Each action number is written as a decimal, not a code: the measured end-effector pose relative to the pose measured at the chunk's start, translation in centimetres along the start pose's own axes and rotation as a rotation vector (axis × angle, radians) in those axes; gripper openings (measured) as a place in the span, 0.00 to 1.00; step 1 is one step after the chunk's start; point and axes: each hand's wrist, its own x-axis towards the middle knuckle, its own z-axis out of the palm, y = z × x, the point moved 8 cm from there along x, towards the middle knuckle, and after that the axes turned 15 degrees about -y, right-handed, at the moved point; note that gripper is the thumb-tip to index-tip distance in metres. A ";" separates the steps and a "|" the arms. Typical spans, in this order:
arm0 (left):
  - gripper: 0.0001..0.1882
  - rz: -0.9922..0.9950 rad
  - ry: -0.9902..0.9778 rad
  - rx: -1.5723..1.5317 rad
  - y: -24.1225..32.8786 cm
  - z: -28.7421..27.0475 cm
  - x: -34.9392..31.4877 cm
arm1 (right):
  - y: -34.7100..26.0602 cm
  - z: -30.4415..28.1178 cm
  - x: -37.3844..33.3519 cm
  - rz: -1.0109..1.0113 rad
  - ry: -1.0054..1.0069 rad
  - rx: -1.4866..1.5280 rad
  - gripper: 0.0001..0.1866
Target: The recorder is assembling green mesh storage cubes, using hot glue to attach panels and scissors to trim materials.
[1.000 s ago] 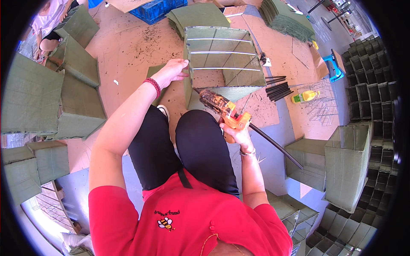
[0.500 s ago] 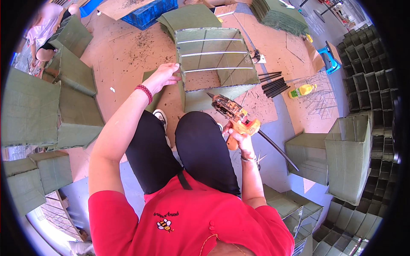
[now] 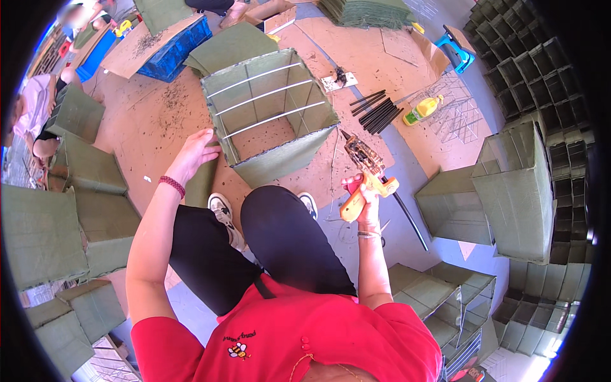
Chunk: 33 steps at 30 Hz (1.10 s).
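A green fabric-covered box frame (image 3: pixel 273 156) with white metal rods across its open top stands in front of my knees. My left hand (image 3: pixel 193 156) is at its left side, fingers stretched out beside the edge; whether they touch it I cannot tell. My right hand (image 3: pixel 366 202) is wrapped around the handle of an orange hot glue gun (image 3: pixel 364 159), its front part smeared dark. From the back of the gun sticks a long black glue stick (image 3: pixel 410 219). The nozzle points up and left, close to the box's right corner.
Black glue sticks (image 3: pixel 380 114) and a yellow-green bottle (image 3: pixel 422 109) lie on the cardboard-covered floor to the right. Green boxes (image 3: pixel 512 191) stand on both sides, with a tall stack far right. Beyond are a blue crate (image 3: pixel 175 54) and green sheets (image 3: pixel 366 13). Other people sit far left.
The view has shifted, and the box now sits turned and further left in it. The glue gun's nozzle has gone from the box's near edge to its right corner.
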 end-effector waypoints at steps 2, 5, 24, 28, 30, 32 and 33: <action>0.26 -0.009 0.007 -0.002 0.0 -0.1 0.2 | -0.1 -0.2 0.6 0.002 -0.007 0.028 0.17; 0.25 -0.014 -0.001 -0.005 0.0 0.0 0.2 | 0.1 0.1 1.2 0.039 -0.017 -0.009 0.17; 0.31 -0.012 -0.029 -0.033 -0.4 -1.0 0.6 | 3.6 -7.0 0.7 0.036 0.094 0.225 0.20; 0.32 -0.019 -0.025 -0.061 -0.2 -1.5 0.5 | 9.3 -16.4 -1.8 0.129 0.300 0.214 0.18; 0.31 -0.020 -0.021 -0.061 0.1 -1.9 -0.1 | 11.8 -20.2 -3.5 0.153 0.405 0.227 0.16; 0.30 0.005 0.001 -0.109 0.5 -2.7 -1.0 | 14.3 -23.1 -4.0 0.227 0.511 0.326 0.15; 0.30 0.014 0.019 -0.111 0.7 -3.2 -1.2 | 15.2 -24.2 -3.5 0.236 0.493 0.330 0.15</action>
